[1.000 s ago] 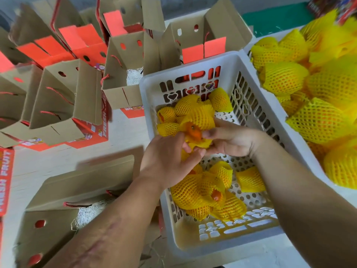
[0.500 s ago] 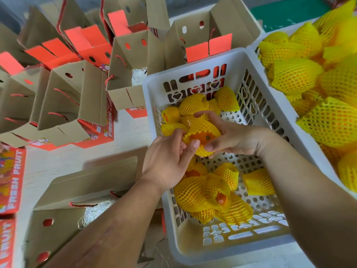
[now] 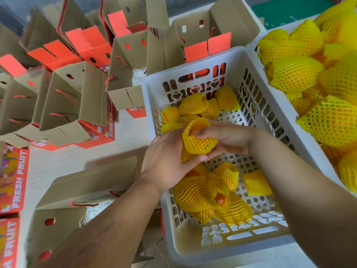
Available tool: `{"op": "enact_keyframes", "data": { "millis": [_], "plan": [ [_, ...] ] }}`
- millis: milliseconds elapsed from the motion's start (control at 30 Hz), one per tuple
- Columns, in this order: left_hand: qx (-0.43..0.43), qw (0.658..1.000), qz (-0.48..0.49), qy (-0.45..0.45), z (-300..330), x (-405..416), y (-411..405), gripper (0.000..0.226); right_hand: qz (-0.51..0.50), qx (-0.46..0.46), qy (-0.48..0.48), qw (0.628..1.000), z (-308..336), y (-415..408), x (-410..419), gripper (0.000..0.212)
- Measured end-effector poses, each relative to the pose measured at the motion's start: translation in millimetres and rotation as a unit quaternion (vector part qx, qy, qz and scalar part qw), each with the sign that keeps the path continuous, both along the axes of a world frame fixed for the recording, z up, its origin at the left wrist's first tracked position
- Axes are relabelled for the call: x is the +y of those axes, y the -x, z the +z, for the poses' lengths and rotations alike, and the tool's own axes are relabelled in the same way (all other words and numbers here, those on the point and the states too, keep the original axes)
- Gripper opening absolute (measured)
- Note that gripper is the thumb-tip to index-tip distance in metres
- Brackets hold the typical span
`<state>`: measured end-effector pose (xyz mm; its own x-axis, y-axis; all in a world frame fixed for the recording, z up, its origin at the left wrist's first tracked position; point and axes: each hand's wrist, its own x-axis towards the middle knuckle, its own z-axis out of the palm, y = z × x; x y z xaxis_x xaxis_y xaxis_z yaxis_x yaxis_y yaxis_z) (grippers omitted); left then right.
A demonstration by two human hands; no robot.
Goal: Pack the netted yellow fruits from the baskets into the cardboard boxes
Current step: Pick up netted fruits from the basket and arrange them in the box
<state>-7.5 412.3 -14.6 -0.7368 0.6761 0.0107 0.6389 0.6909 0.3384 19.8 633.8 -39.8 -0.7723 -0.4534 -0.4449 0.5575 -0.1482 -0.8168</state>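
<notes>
Both hands hold one netted yellow fruit [image 3: 197,141] above the white plastic basket [image 3: 193,252]. My left hand [image 3: 166,159] cups it from the left and below, thumb under it. My right hand [image 3: 226,138] grips it from the right, fingers curled on the net's open top. Several more netted fruits [image 3: 204,192] lie in the basket, some at its far end [image 3: 195,106]. An open cardboard box [image 3: 63,206] with pale shredded filling stands to the basket's left, under my left forearm.
A second white basket [image 3: 286,97] heaped with larger netted fruits [image 3: 328,120] stands at the right. Several open brown-and-red cardboard boxes [image 3: 71,101] crowd the table's far and left side. Flat red "FRESH FRUIT" boxes [image 3: 13,178] lie at the left edge.
Both hands have lifted the netted fruit slightly and turned it, so the net's open end now faces up. The camera has shifted a little; the boxes and baskets stay put.
</notes>
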Motion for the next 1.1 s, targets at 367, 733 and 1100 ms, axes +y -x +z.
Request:
{"op": "enact_keyframes", "data": {
  "millis": [367, 733, 1100],
  "plan": [
    [0.038, 0.999, 0.012, 0.004, 1, 1, -5, 0.074, 0.000, 0.064, -0.641, 0.765, -46, 4, 15, 0.083],
    [0.040, 0.999, -0.006, -0.002, 1, 0, -4, 0.087, -0.014, 0.059, -0.619, 0.783, -95, -6, -6, 0.092],
    [-0.244, 0.910, 0.059, -0.330, 23, -21, -30, 0.058, -0.276, 0.107, -0.471, 0.831, 41, -59, -55, 0.042]
  ]
}}
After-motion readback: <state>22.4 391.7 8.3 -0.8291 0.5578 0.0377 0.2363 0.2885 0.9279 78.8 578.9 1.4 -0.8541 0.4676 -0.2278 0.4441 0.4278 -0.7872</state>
